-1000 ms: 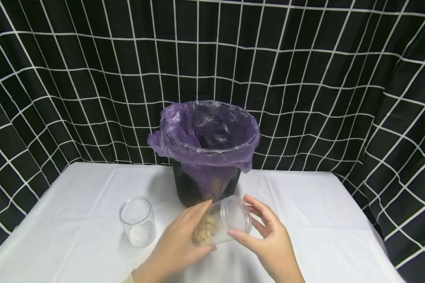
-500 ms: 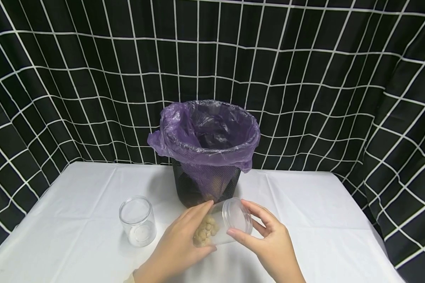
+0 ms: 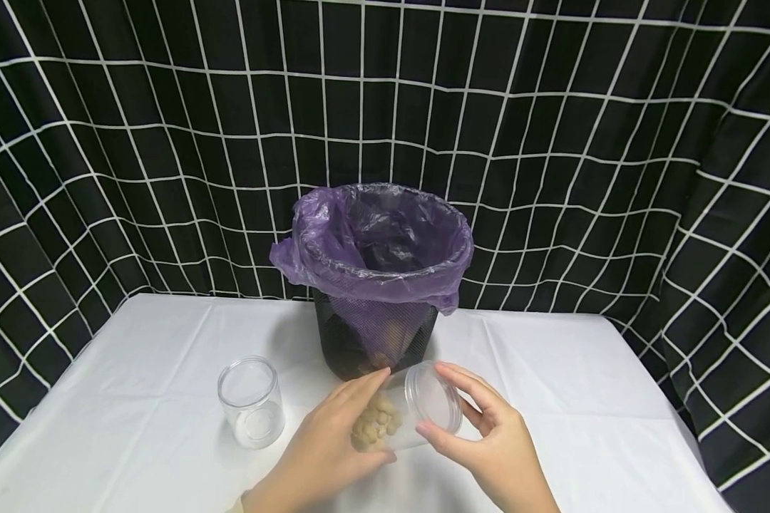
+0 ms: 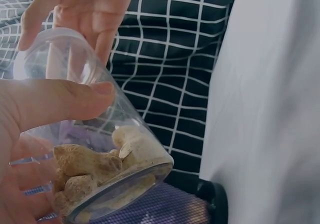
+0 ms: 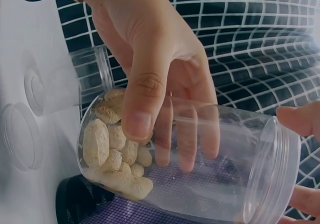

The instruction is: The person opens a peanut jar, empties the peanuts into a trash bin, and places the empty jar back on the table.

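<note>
A clear plastic jar (image 3: 403,410), tilted on its side above the table, holds several peanuts (image 5: 117,156) gathered at its base end. My left hand (image 3: 334,434) grips the base end, the thumb on the near side and the fingers round the far side. At the other end, my right hand (image 3: 494,431) grips the ridged, clear lid end (image 3: 435,397) between thumb and fingers. From the left wrist, the peanuts (image 4: 90,166) show through the wall near the jar's bottom, and the right hand's fingers (image 4: 100,14) reach over the lid end.
A bin (image 3: 340,342) with a purple liner (image 3: 385,281) stands just beyond the hands. Left of them, a second clear jar (image 3: 250,402) stands upright on the white tablecloth (image 3: 167,356). A clear round disc (image 5: 22,136) lies near it. Behind hangs a black gridded curtain (image 3: 520,135).
Both hands and the jar have shifted slightly right and down in the head view, and the peanuts have moved a little inside. Both grips stay on the jar.
</note>
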Motion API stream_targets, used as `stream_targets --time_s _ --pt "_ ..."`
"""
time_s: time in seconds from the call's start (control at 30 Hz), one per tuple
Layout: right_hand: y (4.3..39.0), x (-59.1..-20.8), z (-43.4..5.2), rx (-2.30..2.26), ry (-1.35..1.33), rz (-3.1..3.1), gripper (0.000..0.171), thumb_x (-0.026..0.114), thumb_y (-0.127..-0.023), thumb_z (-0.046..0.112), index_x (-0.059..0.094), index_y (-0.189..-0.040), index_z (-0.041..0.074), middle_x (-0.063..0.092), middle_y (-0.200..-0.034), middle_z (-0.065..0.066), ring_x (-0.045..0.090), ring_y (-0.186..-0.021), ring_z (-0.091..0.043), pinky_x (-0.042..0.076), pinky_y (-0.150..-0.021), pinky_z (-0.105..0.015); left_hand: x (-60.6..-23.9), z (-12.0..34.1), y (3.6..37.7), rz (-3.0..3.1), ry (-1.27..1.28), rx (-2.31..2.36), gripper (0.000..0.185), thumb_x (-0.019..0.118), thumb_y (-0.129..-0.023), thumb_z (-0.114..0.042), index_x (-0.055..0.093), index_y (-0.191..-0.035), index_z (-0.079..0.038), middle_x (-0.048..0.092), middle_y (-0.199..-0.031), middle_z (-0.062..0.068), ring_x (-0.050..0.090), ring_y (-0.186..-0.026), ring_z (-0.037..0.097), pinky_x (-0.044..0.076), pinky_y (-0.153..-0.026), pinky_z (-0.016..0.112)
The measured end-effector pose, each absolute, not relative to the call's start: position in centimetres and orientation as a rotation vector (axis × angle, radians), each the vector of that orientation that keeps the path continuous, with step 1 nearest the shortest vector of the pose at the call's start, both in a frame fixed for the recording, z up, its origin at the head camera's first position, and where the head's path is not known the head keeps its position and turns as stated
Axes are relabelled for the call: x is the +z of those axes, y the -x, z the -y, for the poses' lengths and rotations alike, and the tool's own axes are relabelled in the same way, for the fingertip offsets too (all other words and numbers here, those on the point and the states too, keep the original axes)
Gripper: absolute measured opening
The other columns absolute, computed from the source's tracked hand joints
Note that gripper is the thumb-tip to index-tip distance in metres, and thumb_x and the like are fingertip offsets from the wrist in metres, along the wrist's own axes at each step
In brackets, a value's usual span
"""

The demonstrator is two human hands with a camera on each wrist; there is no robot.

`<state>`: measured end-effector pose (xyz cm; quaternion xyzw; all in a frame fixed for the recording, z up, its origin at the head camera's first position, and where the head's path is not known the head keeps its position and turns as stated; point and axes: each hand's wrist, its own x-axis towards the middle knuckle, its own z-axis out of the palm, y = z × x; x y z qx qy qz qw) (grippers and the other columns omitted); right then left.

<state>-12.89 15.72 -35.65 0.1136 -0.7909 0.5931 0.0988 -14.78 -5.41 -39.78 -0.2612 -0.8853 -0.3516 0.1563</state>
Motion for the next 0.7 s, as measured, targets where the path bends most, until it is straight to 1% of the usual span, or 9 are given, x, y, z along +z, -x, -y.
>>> stream_targets --time_s 0.13,0.27,0.3,0.37,0.53,0.6,0.7 --pt "12.79 -35.74 -15.85 1.708 -0.381 2.342 0.058 0.085 -0.076 0.01 0.065 -0.13 0.019 0.06 -0.139 -0.001 0.05 -0.128 0.007 0.045 -0.104 -0.01 -39.63 5.35 14.63 2.542 0.752 -1.025 0.094 0.091 -0.067 -0.026 0.045 -0.149 -0.02 0.057 -0.144 -0.004 0.055 -0.131 0.016 0.052 -0.106 0.041" --pt "12.84 -35.87 -16.0 1.684 -0.412 2.349 0.057 0.084 -0.078 0.01 0.064 -0.13 0.018 0.058 -0.141 -0.004 0.049 -0.129 0.007 0.044 -0.104 -0.01 -39.59 5.3 14.55 2.529 0.77 -1.008 0.095 0.091 -0.067 -0.024 0.044 -0.15 -0.02 0.057 -0.143 -0.004 0.056 -0.13 0.017 0.052 -0.105 0.042" --pt "12.88 -35.89 -16.05 1.686 -0.417 2.353 0.058 0.084 -0.078 0.011 0.063 -0.132 0.018 0.058 -0.142 -0.003 0.049 -0.129 0.007 0.043 -0.104 -0.01 -39.59 5.3 14.54 2.527 0.771 -1.006 0.096 0.09 -0.067 -0.024 0.043 -0.15 -0.021 0.057 -0.143 -0.004 0.056 -0.13 0.017 0.052 -0.105 0.042" --pt "12.97 -35.93 -16.14 1.709 -0.413 2.358 0.061 0.083 -0.079 0.011 0.06 -0.135 0.017 0.056 -0.143 0.004 0.049 -0.13 0.006 0.043 -0.104 -0.01 -39.51 5.33 14.5 2.527 0.764 -1.014 0.096 0.09 -0.068 -0.024 0.043 -0.151 -0.022 0.057 -0.144 -0.005 0.056 -0.13 0.016 0.052 -0.105 0.042" --pt "13.18 -36.27 -16.2 1.763 -0.385 2.3 0.072 0.081 -0.078 0.002 0.052 -0.143 0.014 0.054 -0.139 0.016 0.051 -0.128 0.002 0.045 -0.102 -0.009 -39.28 5.49 14.5 2.522 0.747 -1.032 0.095 0.09 -0.068 -0.023 0.043 -0.15 -0.023 0.056 -0.145 -0.006 0.056 -0.13 0.016 0.052 -0.105 0.042" --pt "13.14 -36.16 -16.06 1.744 -0.341 2.304 0.071 0.082 -0.077 0.003 0.053 -0.141 0.014 0.055 -0.138 0.012 0.052 -0.126 0.002 0.046 -0.102 -0.009 -39.36 5.54 14.59 2.52 0.753 -1.024 0.095 0.09 -0.068 -0.024 0.043 -0.15 -0.022 0.056 -0.145 -0.006 0.056 -0.13 0.016 0.052 -0.106 0.041" --pt "13.02 -35.86 -15.76 1.686 -0.242 2.36 0.067 0.085 -0.076 0.012 0.058 -0.137 0.018 0.057 -0.135 0.013 0.053 -0.122 0.004 0.048 -0.098 -0.01 -39.54 5.54 14.72 2.525 0.758 -1.009 0.094 0.09 -0.067 -0.026 0.044 -0.15 -0.021 0.056 -0.145 -0.005 0.055 -0.131 0.016 0.051 -0.106 0.04"
